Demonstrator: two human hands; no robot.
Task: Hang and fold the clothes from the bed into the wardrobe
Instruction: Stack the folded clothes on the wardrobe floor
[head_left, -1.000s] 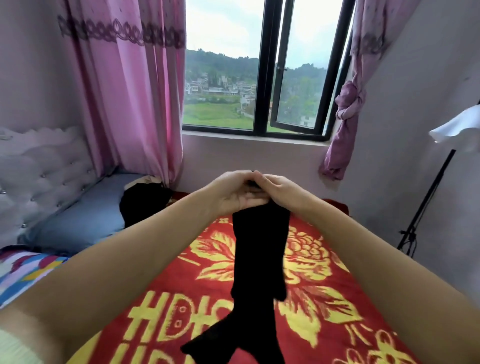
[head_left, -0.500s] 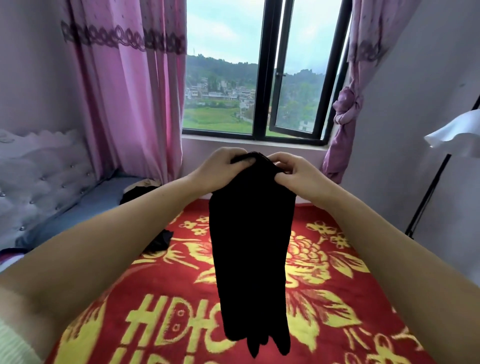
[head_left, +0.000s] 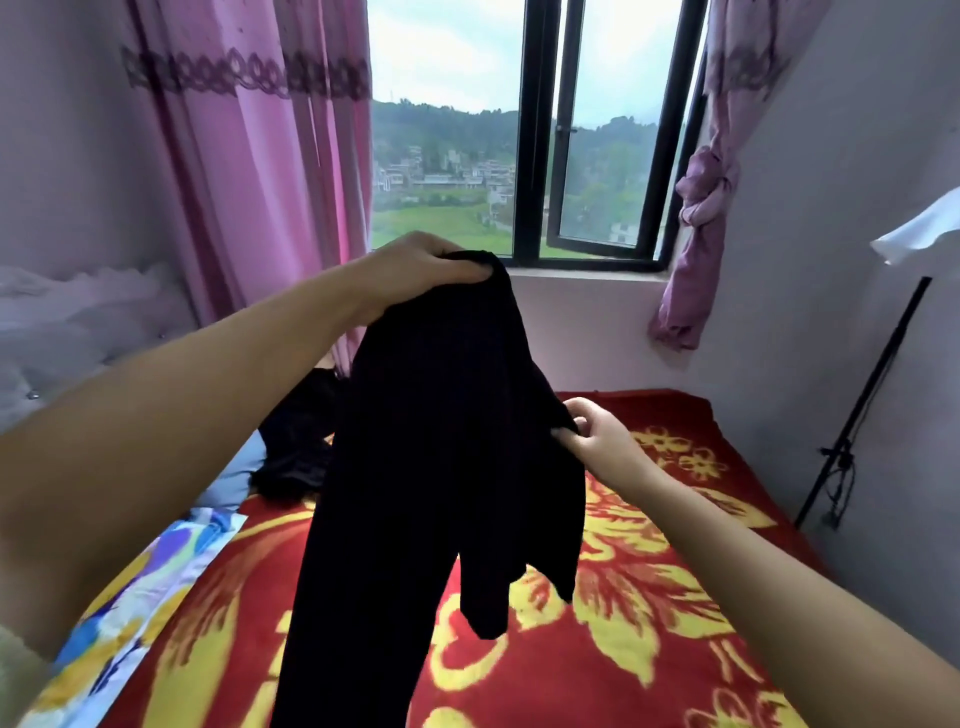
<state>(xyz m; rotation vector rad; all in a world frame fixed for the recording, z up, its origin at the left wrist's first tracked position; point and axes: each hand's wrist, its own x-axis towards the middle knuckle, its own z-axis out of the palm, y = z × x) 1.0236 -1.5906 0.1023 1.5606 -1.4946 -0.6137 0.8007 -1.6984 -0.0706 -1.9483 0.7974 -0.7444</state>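
A long black garment (head_left: 441, 467) hangs in the air over the bed (head_left: 649, 597). My left hand (head_left: 421, 273) grips its top edge, raised high in front of the window. My right hand (head_left: 597, 436) pinches the garment's right edge lower down, at about mid-height. The cloth drapes down past the bottom of the view, with a shorter flap hanging on its right side. Another dark garment (head_left: 296, 441) lies crumpled on the bed behind, partly hidden by the held one.
The bed has a red blanket with yellow flowers and a colourful sheet (head_left: 119, 613) at its left edge. A blue pillow (head_left: 234, 478) and white padded headboard (head_left: 78, 322) are left. Pink curtains (head_left: 249, 182) flank the window (head_left: 524, 156). A black stand (head_left: 857, 415) leans at the right wall.
My hands, together at the garment's top before, have parted: the left rose with the top edge, the right slid down to the right edge. The cloth has spread wider.
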